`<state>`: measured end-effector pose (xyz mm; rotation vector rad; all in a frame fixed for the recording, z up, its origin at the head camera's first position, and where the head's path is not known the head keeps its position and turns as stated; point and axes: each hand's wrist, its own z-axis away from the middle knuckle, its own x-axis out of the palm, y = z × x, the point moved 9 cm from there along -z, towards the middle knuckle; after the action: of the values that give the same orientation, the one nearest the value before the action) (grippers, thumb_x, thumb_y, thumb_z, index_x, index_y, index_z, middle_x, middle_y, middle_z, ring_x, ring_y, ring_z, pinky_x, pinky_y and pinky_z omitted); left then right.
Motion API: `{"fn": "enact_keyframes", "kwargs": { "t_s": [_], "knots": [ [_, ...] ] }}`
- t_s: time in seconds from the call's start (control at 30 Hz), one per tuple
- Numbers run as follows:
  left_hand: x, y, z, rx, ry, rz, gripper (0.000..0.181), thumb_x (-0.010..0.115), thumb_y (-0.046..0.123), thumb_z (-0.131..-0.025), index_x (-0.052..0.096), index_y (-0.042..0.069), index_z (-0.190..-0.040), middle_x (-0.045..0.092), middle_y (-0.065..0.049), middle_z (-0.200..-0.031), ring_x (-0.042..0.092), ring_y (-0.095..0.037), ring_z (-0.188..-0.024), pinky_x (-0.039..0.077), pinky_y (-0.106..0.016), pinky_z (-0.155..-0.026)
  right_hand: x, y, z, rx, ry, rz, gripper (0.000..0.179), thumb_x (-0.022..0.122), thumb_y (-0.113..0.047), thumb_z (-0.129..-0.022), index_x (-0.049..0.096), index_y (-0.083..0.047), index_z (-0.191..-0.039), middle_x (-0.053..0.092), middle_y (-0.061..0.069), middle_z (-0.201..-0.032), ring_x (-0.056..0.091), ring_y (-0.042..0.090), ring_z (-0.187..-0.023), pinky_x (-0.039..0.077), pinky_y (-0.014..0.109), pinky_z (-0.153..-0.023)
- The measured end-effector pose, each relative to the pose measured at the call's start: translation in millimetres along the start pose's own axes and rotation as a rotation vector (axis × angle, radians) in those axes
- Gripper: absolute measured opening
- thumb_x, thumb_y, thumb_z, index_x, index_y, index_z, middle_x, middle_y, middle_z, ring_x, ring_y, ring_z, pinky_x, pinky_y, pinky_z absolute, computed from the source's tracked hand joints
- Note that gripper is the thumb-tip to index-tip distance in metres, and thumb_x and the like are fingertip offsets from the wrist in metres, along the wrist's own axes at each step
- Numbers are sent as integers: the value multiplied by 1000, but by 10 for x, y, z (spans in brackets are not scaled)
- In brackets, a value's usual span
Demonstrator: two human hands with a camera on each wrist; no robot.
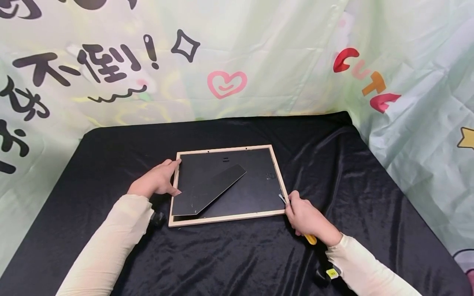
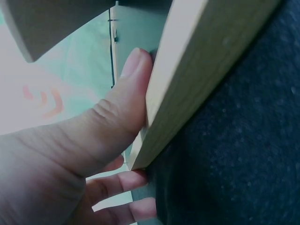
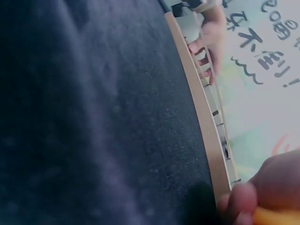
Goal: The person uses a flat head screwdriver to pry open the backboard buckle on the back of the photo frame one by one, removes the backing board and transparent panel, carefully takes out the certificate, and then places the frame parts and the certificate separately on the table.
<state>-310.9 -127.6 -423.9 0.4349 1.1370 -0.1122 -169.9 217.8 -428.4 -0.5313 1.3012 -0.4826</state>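
A picture frame point(image 1: 229, 216) with a pale wooden rim lies face down, its black backing board point(image 1: 255, 189) upward. The black easel stand point(image 1: 216, 189) slants across that board, lifted at its lower edge. My left hand point(image 1: 157, 179) grips the left rail; in the left wrist view the thumb point(image 2: 133, 89) lies over the rim and the other fingers reach past the outer side. At the lower right corner, my right hand point(image 1: 305, 216) holds a slim tool with a yellow handle point(image 1: 311, 239). Its flat grey metal tip point(image 1: 282, 198) points inside the right rail. The palm hides its middle, so I cannot tell its exact kind.
Black cloth point(image 1: 237, 259) covers the table, with soft folds on the right. A printed fabric backdrop point(image 1: 281, 74) hangs behind and on both sides. Small dark fastening tabs point(image 3: 227, 152) stand along the frame's inner edge in the right wrist view.
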Motion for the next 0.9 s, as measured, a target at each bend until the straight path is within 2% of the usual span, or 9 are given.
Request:
{"fn": "enact_keyframes", "kwargs": {
  "t_s": [0.13,0.33,0.43,0.6,0.67,0.8,0.9],
  "knots": [
    [1,6,-2,2,-10,-7,105,85,27,-74,21,-4,-151,33,-27,-143,36,-43,-131,35,-51,-105,19,-69,-6,-50,-19,113,6,38,-4,-96,35,-3,-90,50,5,-52,48,8,-30,42,28,-35],
    [-6,6,15,4,-14,-13,105,85,27,-75,21,-4,-151,35,-27,-142,37,-43,-131,36,-51,-104,-1,-7,-9,9,0,25,9,43,-10,-99,39,-2,-97,51,6,-52,49,11,-32,44,29,-35],
    [-19,1,24,-2,-8,-15,105,86,27,-74,21,-4,-151,35,-27,-141,38,-43,-130,37,-51,-104,-42,0,-30,26,28,30,14,48,-16,-100,44,-3,-94,51,3,-52,50,11,-32,45,29,-37],
    [-13,14,18,7,-5,-5,105,86,26,-74,21,-4,-151,35,-27,-141,38,-42,-130,37,-50,-104,-129,-38,-110,25,65,190,21,45,-16,-100,47,-5,-82,51,1,-50,49,7,-32,46,29,-44],
    [-3,20,3,14,-4,-2,105,86,26,-74,22,-5,-151,35,-27,-142,39,-42,-129,37,-51,-104,-146,-29,-136,42,58,217,23,44,-17,-100,48,-5,-81,51,2,-52,49,7,-33,46,29,-45],
    [11,11,-15,20,-1,1,105,85,25,-74,21,-5,-151,35,-27,-141,40,-41,-128,37,-50,-103,-132,3,-141,73,-2,143,21,45,-18,-101,49,-5,-85,52,4,-53,51,10,-34,46,29,-40],
    [-1,-15,-13,19,-1,-2,105,85,26,-74,21,-4,-151,36,-27,-140,40,-41,-128,37,-50,-103,-99,-27,-128,59,-61,73,19,45,-18,-102,46,-5,-88,53,4,-51,51,13,-33,46,30,-38]
  ]
}}
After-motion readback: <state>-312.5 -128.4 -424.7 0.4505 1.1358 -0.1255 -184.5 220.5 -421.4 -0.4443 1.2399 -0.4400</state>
